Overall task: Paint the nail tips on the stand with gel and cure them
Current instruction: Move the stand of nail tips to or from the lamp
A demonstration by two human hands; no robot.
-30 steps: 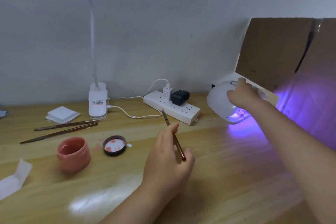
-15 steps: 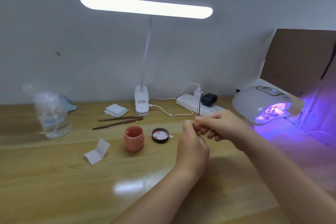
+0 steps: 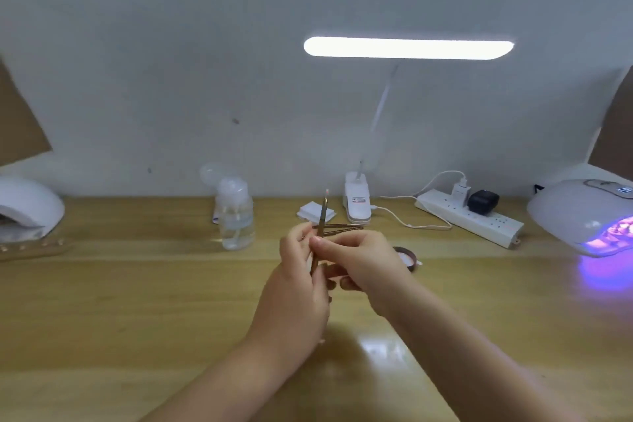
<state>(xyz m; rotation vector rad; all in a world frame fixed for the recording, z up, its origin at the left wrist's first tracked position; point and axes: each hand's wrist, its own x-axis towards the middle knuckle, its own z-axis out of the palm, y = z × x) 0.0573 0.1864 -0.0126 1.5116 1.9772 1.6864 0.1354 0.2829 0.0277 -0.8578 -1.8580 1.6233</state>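
A thin brown gel brush [image 3: 322, 216] stands nearly upright above the middle of the table, pink tip up. My left hand [image 3: 297, 288] grips its lower shaft, and my right hand [image 3: 356, 260] pinches the shaft just above it. A white curing lamp [image 3: 579, 212] at the far right glows purple, with nail tips lit inside its mouth. At the far left a wooden stand [image 3: 34, 248] with several nail tips lies before a second white lamp [image 3: 27, 209]. The black gel jar lid [image 3: 409, 255] peeks out behind my right hand. The pink gel jar is hidden.
A clear liquid bottle [image 3: 236, 216] stands left of centre. Two spare brushes [image 3: 346, 226], white pads [image 3: 313, 211], the desk lamp base [image 3: 358, 204] and a power strip [image 3: 469, 217] with cables line the back. Cardboard [image 3: 616, 134] leans at the far right.
My right hand left the purple curing lamp and came to the brush in my left hand. The view swung left, bringing the bottle, the second lamp and the stand into sight.
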